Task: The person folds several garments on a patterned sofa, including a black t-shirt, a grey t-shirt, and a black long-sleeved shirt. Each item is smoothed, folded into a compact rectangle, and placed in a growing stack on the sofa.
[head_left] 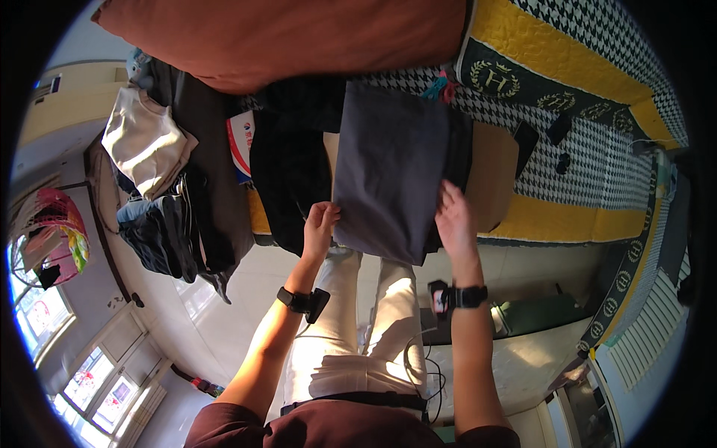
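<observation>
A dark grey folded cloth (pixel 386 162), smooth and roughly rectangular, lies before me on the sofa. Its left edge is pinched between the thumb and fingers of my left hand (pixel 320 227). My right hand (pixel 455 221) rests at the opposite edge with its fingers somewhat spread, touching the cloth without a visible grip. Black fabric (pixel 288 185) lies to the left, and darker fabric shows from beneath the grey cloth on the right. Under these sticks out a tan flat piece (pixel 493 173), whose material I cannot tell.
A rust-coloured cushion (pixel 313 39) fills the far side. A beige garment (pixel 148 140) and folded dark clothes (pixel 162 235) lie at left, near a printed box (pixel 241 145). Small black items (pixel 559 129) sit on the houndstooth sofa cover (pixel 594 168). Cables (pixel 431 381) hang by my legs.
</observation>
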`<action>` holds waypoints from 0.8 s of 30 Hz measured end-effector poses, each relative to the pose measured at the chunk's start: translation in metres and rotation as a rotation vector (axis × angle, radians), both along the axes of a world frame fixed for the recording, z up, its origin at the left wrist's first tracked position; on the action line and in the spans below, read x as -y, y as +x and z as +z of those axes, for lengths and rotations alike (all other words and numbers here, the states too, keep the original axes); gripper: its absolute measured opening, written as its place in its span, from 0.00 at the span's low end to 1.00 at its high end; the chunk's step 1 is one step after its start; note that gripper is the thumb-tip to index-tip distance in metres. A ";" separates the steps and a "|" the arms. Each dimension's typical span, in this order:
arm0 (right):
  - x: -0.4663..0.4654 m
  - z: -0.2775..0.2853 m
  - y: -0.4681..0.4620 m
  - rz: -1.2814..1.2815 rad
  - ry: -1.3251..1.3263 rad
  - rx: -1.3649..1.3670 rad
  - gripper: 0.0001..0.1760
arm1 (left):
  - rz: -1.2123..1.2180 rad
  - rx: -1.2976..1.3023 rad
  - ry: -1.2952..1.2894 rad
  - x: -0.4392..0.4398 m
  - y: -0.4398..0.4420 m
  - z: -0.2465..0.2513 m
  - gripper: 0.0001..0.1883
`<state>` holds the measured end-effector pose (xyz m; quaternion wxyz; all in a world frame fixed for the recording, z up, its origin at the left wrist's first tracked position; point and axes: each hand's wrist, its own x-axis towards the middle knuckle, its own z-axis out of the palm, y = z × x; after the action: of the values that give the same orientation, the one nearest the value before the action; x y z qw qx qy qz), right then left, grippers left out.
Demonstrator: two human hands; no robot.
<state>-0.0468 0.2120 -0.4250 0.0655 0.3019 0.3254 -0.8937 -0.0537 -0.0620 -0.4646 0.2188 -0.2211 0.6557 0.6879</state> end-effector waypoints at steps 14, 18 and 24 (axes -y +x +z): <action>0.039 -0.017 -0.111 0.209 1.219 -0.239 0.22 | -0.195 -0.145 -0.024 -0.083 -0.064 0.004 0.13; 0.024 -0.014 -0.147 0.331 1.569 -0.359 0.20 | -0.099 -0.179 -0.036 -0.055 -0.042 0.007 0.12; -0.002 -0.003 -0.165 0.596 1.367 -0.375 0.11 | -0.068 -0.130 -0.407 0.002 0.009 -0.005 0.14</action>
<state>-0.2117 0.2137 -0.4275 0.0459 0.0183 0.8788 -0.4747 -0.0451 -0.0637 -0.4697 0.1500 -0.1935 0.8010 0.5463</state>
